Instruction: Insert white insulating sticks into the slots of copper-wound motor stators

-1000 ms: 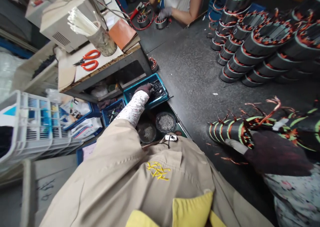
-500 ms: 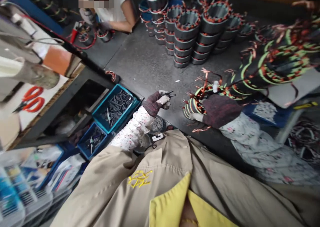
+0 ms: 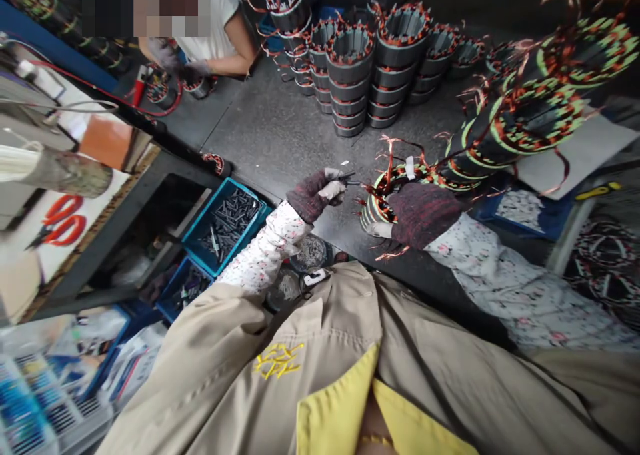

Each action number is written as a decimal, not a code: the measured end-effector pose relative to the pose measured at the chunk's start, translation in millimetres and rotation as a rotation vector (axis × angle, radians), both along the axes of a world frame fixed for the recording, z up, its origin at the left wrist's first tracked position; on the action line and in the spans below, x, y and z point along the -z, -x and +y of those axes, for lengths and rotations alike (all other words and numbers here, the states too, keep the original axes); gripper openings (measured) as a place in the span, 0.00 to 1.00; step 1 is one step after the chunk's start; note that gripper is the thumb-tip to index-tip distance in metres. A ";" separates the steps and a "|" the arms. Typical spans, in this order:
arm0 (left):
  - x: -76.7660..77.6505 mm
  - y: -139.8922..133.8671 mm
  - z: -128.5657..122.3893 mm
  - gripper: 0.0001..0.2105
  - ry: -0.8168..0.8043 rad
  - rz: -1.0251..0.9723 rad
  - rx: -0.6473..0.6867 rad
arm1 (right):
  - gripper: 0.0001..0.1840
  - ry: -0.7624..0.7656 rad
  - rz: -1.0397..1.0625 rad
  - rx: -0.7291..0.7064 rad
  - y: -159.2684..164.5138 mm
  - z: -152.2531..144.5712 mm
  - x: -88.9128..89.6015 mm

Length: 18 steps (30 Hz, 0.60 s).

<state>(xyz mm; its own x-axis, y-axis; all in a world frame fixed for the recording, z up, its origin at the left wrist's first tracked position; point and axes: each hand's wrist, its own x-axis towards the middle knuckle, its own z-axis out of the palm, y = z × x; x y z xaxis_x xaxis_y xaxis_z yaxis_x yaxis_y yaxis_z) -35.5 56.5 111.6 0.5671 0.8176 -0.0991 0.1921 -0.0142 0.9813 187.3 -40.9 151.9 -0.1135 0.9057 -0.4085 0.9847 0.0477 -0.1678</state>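
Gloved, my left hand (image 3: 320, 195) pinches a few short black tubes (image 3: 349, 179) between thumb and fingers. Their tips point at the copper wire ends on the near side of a motor stator (image 3: 375, 205). My right hand (image 3: 419, 216), also gloved, is closed around this stator, thumb low on its laced yellow-green and orange winding. The palm covers much of the stator. A white tag (image 3: 410, 167) sticks up from its far rim. Left of my left forearm, a teal bin (image 3: 200, 231) holds many similar black tubes.
Stators (image 3: 349, 75) stand stacked on the floor ahead, and laced stators (image 3: 500, 131) lean at the right. A blue bin (image 3: 555, 218) holds white pieces. Red-handled scissors (image 3: 64, 220) lie on the left bench. A co-worker (image 3: 215, 35) handles stators at upper left.
My left hand has brought the black tubes right, close to the stator's wire ends. My right hand keeps hold of the stator. The whole view has shifted slightly.
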 end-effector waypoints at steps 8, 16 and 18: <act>-10.1 -9.0 27.0 0.16 -0.558 0.234 0.305 | 0.38 -0.059 -0.173 -0.098 -2.5 1.9 3.8; -10.0 -1.8 15.9 0.19 -0.060 -0.099 0.132 | 0.35 -0.035 -0.182 -0.116 3.9 1.5 -4.5; -4.6 1.0 15.6 0.18 0.107 -0.148 0.043 | 0.34 -0.019 -0.205 -0.086 5.7 2.2 -3.7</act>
